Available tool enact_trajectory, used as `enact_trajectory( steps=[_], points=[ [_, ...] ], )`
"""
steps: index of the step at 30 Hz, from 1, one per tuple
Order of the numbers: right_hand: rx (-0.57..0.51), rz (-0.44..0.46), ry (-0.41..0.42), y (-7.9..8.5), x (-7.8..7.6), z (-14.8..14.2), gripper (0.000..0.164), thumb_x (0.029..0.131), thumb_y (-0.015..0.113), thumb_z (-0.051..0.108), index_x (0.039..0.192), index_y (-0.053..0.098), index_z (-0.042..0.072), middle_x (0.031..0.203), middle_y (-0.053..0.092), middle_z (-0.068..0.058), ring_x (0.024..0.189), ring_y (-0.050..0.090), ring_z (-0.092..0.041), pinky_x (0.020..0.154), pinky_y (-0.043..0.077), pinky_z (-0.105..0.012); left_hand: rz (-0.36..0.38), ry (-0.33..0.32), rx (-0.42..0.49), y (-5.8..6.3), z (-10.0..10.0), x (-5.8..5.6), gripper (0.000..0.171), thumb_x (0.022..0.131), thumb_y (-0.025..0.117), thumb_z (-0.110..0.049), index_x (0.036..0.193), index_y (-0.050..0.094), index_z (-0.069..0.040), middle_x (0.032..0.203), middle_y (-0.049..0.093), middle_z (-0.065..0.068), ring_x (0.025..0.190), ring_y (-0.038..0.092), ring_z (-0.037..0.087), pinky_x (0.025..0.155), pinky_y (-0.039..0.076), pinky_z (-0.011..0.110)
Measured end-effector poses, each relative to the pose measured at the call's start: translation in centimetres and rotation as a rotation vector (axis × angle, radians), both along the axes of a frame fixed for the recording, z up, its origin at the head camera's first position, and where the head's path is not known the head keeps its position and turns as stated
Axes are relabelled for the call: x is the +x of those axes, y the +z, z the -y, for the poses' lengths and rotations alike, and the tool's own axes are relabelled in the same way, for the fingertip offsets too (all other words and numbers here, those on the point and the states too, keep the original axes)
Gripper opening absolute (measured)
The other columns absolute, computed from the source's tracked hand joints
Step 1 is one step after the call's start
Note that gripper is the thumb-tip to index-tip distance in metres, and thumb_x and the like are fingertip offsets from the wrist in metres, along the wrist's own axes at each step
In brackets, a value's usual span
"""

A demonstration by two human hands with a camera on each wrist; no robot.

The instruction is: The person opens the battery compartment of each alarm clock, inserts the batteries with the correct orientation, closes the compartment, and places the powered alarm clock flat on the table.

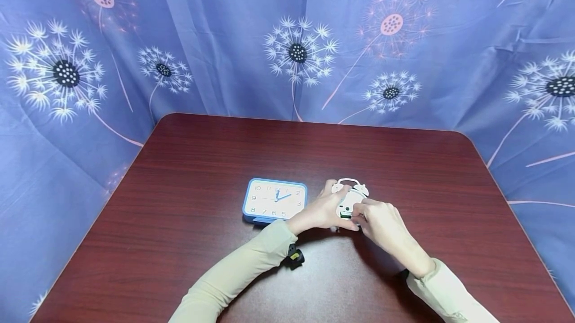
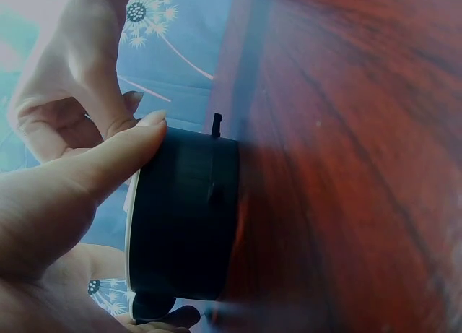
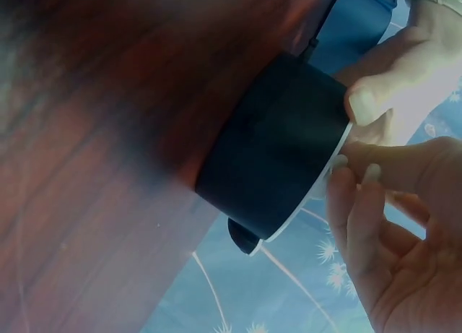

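Observation:
A white twin-bell alarm clock (image 1: 347, 202) lies on the table with its back up and its handle pointing away from me. Its dark side wall (image 2: 186, 214) fills the middle of the left wrist view. My left hand (image 1: 321, 209) grips the clock's body, with the thumb along the near edge. Over the clock's back, my right hand (image 1: 382, 220) has its fingers curled and the tips together beside a small opening with something green in it (image 1: 345, 215). What those fingertips pinch is hidden. A blue rectangular clock (image 1: 276, 199) lies face up just left of my left hand.
The dark red wooden table (image 1: 202, 163) reaches back to a blue curtain (image 1: 233, 63) with dandelion prints. Under my left wrist hangs a black wrist device (image 1: 295, 257) with a yellow label.

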State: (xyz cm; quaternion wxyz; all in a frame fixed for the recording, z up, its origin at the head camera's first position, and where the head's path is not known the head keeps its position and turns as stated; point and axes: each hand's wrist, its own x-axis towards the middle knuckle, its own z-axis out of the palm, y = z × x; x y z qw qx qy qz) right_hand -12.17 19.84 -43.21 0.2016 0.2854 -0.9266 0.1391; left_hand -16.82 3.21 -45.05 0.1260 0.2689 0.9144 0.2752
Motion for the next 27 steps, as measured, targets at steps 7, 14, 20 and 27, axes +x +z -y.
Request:
enact_trajectory(
  steps=[7, 14, 20, 27],
  points=[
    [-0.008, 0.026, -0.020, -0.2, -0.1, 0.0, 0.038, 0.056, 0.079, -0.002, 0.058, 0.050, 0.022, 0.059, 0.043, 0.012, 0.051, 0.038, -0.002, 0.046, 0.038, -0.026, 0.009, 0.002, 0.007, -0.1, 0.0, 0.1, 0.101, 0.072, 0.081, -0.050, 0.152, 0.031, -0.015, 0.149, 0.027, 0.016, 0.137, 0.037, 0.027, 0.105, 0.042, 0.033],
    [0.027, 0.143, -0.048, 0.5, -0.3, 0.2, 0.038, 0.061, 0.076, -0.004, 0.058, 0.048, 0.023, 0.062, 0.045, 0.012, 0.054, 0.039, -0.003, 0.047, 0.036, -0.026, 0.018, 0.000, 0.003, -0.1, -0.1, 0.0, 0.102, 0.072, 0.080, -0.050, 0.153, 0.030, -0.014, 0.150, 0.026, 0.014, 0.138, 0.036, 0.026, 0.104, 0.042, 0.031],
    [0.017, 0.198, -0.085, 0.7, -0.3, 0.5, 0.033, 0.062, 0.076, -0.003, 0.058, 0.055, 0.022, 0.063, 0.053, 0.010, 0.055, 0.047, -0.006, 0.049, 0.042, -0.031, 0.015, 0.000, 0.002, -0.1, 0.0, 0.0, 0.102, 0.073, 0.080, -0.050, 0.153, 0.029, -0.014, 0.150, 0.026, 0.014, 0.138, 0.035, 0.026, 0.105, 0.041, 0.032],
    [0.007, 0.237, -0.086, 0.8, -0.4, 0.4, 0.028, 0.064, 0.077, -0.002, 0.061, 0.063, 0.021, 0.067, 0.060, 0.008, 0.059, 0.057, -0.011, 0.053, 0.047, -0.034, 0.014, 0.001, -0.003, 0.0, 0.0, 0.0, 0.102, 0.072, 0.080, -0.051, 0.153, 0.029, -0.014, 0.150, 0.026, 0.014, 0.138, 0.035, 0.025, 0.105, 0.041, 0.030]
  ],
)
